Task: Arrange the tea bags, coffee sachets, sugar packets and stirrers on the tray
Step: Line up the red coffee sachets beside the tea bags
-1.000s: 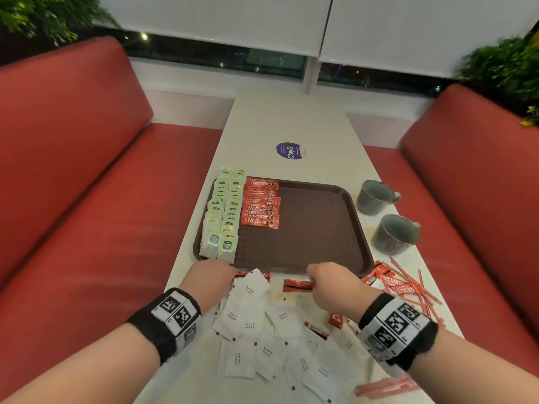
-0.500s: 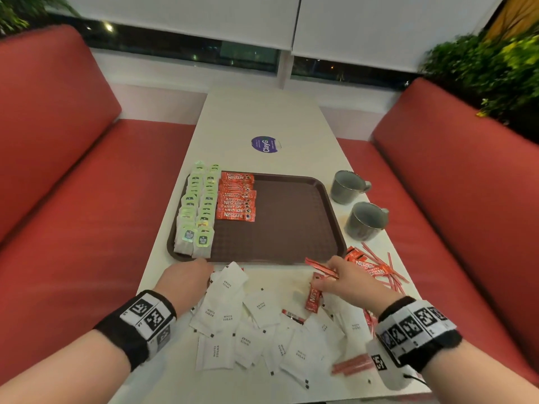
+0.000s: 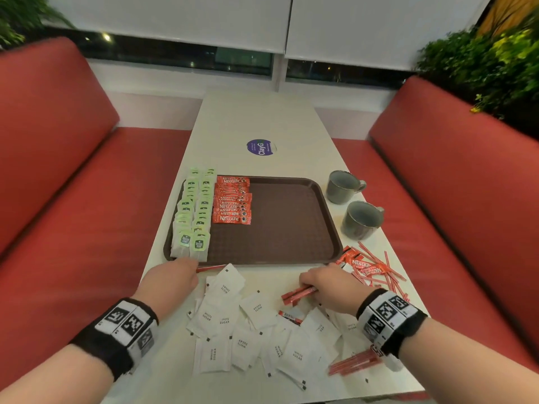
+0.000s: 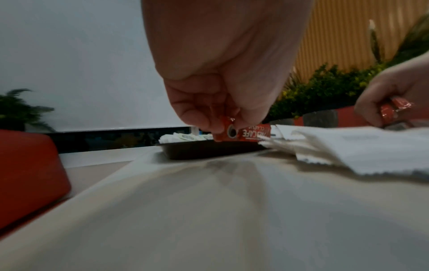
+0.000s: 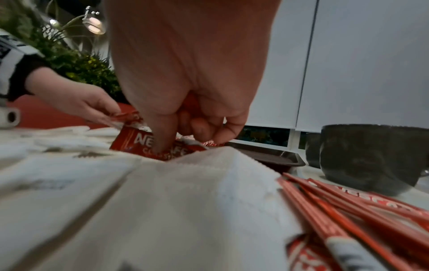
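A red Nescafé sachet is pinched at one end by the curled fingers of the left hand, just at the near rim of the brown tray. A few coffee sachets are clamped in the right hand, low over the scattered white sugar packets on the table. Tea bags and stacked sachets are lined along the tray's left side. Red stirrers are heaped beside two grey mugs.

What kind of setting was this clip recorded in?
Probably a café or canteen booth: red padded benches flank a long white table under a blinded window, with a brown serving tray and two grey cups.
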`<state>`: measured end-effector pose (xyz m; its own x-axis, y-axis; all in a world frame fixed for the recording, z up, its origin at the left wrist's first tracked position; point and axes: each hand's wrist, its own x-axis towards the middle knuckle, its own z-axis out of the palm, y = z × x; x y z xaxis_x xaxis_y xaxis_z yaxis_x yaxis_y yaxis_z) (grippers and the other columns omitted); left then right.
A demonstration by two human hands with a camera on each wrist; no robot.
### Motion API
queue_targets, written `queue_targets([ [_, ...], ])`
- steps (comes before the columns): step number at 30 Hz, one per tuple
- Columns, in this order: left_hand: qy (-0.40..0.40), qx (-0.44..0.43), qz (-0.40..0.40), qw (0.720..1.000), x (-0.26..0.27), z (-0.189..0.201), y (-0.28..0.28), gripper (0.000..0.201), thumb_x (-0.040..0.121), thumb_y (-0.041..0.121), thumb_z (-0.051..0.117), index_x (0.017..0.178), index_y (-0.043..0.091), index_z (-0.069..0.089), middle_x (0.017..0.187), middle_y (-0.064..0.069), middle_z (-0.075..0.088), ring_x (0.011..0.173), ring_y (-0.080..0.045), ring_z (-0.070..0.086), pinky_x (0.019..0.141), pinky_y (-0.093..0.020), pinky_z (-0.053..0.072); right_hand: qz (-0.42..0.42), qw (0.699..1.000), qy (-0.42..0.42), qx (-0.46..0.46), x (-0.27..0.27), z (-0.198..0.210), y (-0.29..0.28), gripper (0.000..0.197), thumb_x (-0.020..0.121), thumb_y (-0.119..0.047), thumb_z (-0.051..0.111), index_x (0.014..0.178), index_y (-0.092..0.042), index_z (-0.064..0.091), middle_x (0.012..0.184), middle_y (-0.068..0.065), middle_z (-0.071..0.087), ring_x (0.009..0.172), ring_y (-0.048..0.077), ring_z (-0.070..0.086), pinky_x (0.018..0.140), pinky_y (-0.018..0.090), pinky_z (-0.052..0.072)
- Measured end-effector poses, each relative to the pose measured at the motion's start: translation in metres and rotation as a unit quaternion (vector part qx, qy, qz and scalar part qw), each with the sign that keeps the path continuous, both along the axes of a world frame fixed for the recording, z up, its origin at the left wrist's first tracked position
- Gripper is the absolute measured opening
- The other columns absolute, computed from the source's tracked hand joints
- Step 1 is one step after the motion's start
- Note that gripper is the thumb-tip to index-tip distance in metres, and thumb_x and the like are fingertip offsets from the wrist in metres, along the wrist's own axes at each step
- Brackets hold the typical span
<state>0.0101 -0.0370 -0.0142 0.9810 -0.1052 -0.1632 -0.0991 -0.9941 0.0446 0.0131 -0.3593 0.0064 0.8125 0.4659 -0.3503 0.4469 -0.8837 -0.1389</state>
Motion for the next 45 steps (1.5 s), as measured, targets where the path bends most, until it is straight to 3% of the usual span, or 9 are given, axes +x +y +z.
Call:
queue_targets([
  [7,-0.113,-0.36,0.134,0.916,-0.031,0.021,0.009,0.011,0.09,0.018,0.059,0.08,0.017,0.065,0.08,0.004,0.06,0.071,-0.012,0.054,0.06,-0.024,0.041,-0.236,0.883,0.08,0.397,0.0,0.022,0.005,0.016,0.097,-0.027,0.054,0.085,-0.017,0.058,0.076,0.002,0.064,0.07,0.022,0.062,0.071,0.037,0.051],
  [11,0.042,-0.696,0.236,0.677,-0.022,0.038,-0.012,0.014,0.093,0.005,0.052,0.093,-0.003,0.064,0.1,-0.017,0.068,0.093,-0.027,0.065,0.087,-0.037,0.054,-0.274,0.698,0.271,0.604,0.0,0.044,0.025,0.024,0.099,-0.012,0.046,0.076,-0.017,0.043,0.064,0.0,0.036,0.056,0.012,0.035,0.06,0.025,0.033],
  [13,0.119,-0.794,0.245,0.544,-0.016,0.051,-0.026,0.012,0.094,-0.001,0.043,0.091,-0.005,0.053,0.1,-0.024,0.063,0.092,-0.031,0.063,0.088,-0.044,0.054,-0.263,0.653,0.319,0.634,-0.001,0.052,0.038,0.027,0.099,-0.01,0.044,0.073,-0.018,0.043,0.062,-0.001,0.033,0.055,0.012,0.032,0.058,0.025,0.029],
  [15,0.149,-0.816,0.257,0.495,-0.01,0.062,-0.04,0.013,0.091,-0.003,0.037,0.087,0.0,0.049,0.09,-0.022,0.062,0.083,-0.032,0.063,0.082,-0.047,0.055,-0.239,0.644,0.345,0.639,-0.002,0.059,0.055,0.03,0.099,-0.009,0.045,0.07,-0.019,0.047,0.061,-0.002,0.034,0.054,0.011,0.032,0.056,0.023,0.03],
  [25,0.189,-0.791,0.256,0.523,-0.001,0.073,-0.051,0.016,0.093,0.018,0.053,0.098,0.005,0.061,0.079,-0.009,0.068,0.056,-0.013,0.062,0.041,-0.018,0.049,-0.258,0.711,0.322,0.569,-0.004,0.059,0.109,0.02,0.099,-0.011,0.047,0.08,-0.018,0.046,0.057,-0.003,0.036,0.052,0.011,0.033,0.051,0.019,0.031],
  [29,0.145,-0.802,0.208,0.54,-0.006,0.074,-0.047,0.039,0.095,0.043,0.043,0.078,0.01,0.057,0.079,-0.009,0.065,0.064,-0.016,0.059,0.058,-0.029,0.05,-0.273,0.716,0.325,0.554,-0.005,0.056,0.124,0.02,0.1,-0.011,0.047,0.081,-0.018,0.048,0.057,-0.004,0.037,0.05,0.01,0.033,0.05,0.02,0.032],
  [35,0.121,-0.791,0.145,0.582,-0.021,0.059,-0.041,0.029,0.097,0.026,0.044,0.114,0.009,0.061,0.114,-0.017,0.066,0.098,-0.022,0.065,0.088,-0.037,0.05,-0.277,0.725,0.312,0.548,-0.007,0.053,0.149,0.027,0.1,-0.017,0.047,0.073,-0.019,0.044,0.054,-0.005,0.036,0.048,0.01,0.032,0.05,0.021,0.029],
  [41,0.069,-0.74,0.281,0.608,-0.016,0.042,-0.018,0.022,0.099,0.018,0.045,0.111,0.008,0.061,0.102,-0.014,0.069,0.093,-0.023,0.065,0.083,-0.034,0.05,-0.253,0.848,0.225,0.409,-0.015,0.037,0.167,0.037,0.094,-0.05,0.049,0.089,-0.014,0.051,0.066,-0.005,0.04,0.055,0.01,0.035,0.05,0.022,0.029],
  [45,0.085,-0.753,0.294,0.582,-0.015,0.039,-0.001,0.015,0.099,0.018,0.047,0.108,0.008,0.054,0.06,-0.003,0.051,0.051,-0.014,0.047,0.069,-0.036,0.053,-0.279,0.781,0.323,0.457,-0.014,0.035,0.161,0.036,0.096,-0.049,0.046,0.085,-0.015,0.047,0.056,-0.006,0.035,0.048,0.01,0.026,0.048,0.022,0.024],
])
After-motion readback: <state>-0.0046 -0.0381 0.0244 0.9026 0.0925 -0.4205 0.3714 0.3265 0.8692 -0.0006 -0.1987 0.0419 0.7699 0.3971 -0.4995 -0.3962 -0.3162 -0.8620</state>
